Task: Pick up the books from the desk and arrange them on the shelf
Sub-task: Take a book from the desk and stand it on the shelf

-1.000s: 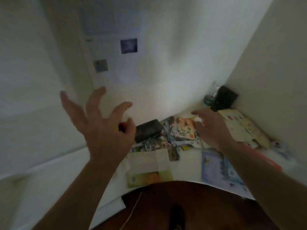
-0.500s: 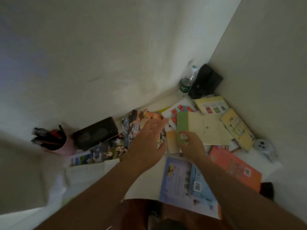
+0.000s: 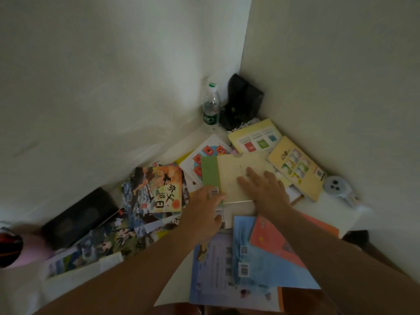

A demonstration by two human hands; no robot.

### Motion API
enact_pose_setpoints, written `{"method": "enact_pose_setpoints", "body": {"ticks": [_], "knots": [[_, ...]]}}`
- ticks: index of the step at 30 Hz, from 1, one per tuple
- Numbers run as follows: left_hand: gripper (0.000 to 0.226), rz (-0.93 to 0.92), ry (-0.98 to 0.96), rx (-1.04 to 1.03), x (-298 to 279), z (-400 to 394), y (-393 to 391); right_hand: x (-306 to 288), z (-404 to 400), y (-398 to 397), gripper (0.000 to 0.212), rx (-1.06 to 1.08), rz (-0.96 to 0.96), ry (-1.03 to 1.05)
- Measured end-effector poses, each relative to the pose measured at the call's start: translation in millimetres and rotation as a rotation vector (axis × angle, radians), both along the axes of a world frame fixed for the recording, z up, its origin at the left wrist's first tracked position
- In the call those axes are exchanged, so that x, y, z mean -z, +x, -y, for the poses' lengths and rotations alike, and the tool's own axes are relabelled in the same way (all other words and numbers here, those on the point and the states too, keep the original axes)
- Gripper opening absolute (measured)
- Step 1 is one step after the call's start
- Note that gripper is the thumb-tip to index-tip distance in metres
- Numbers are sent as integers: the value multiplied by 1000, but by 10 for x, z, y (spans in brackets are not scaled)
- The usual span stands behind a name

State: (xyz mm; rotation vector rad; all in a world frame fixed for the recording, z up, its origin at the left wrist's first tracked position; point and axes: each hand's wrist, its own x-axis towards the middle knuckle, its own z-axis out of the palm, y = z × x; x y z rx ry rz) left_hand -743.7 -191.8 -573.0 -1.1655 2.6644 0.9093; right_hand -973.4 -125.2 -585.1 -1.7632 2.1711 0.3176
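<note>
**Cream-and-green book under both hands**

Cream cover, green spine: the book (image 3: pixel 229 176) lies on top of the scattered books on the white table (image 3: pixel 341 208), toward the far corner. In the head view, the right hand (image 3: pixel 264 189) rests flat on it, its grip spread; the left hand (image 3: pixel 204 209) has curled fingers pinching the near-left edge. I judge a pickup is beginning; next comes a lift clear. No shelf shows. A pink cup (image 3: pixel 27 253) at far left holds something dark, blurred.
</note>
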Motion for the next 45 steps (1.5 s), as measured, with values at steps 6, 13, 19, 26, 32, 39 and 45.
{"method": "enact_pose_setpoints", "body": {"ticks": [6,13,19,26,32,39,45], "knots": [[52,97,-372,40,-180,214,-294,-642,246,245,43,-145,45,-162],[28,-428,431,-523,-691,571,20,-972,461,-151,89,588,676,-766],[30,-726,883,-794,-674,495,135,-668,176,120,69,970,1772,-57],[36,-640,994,-894,-349,444,355,-297,61,570,62,996,2019,22],[25,-590,1005,-1013,-278,393,464,-247,31,729,53,958,1780,-83],[27,-551,1113,-1057,-320,344,686,-158,-21,944,58,976,1815,-58],[44,-546,1108,-975,-294,208,827,-225,-67,1010,58,952,1846,-13]]}}
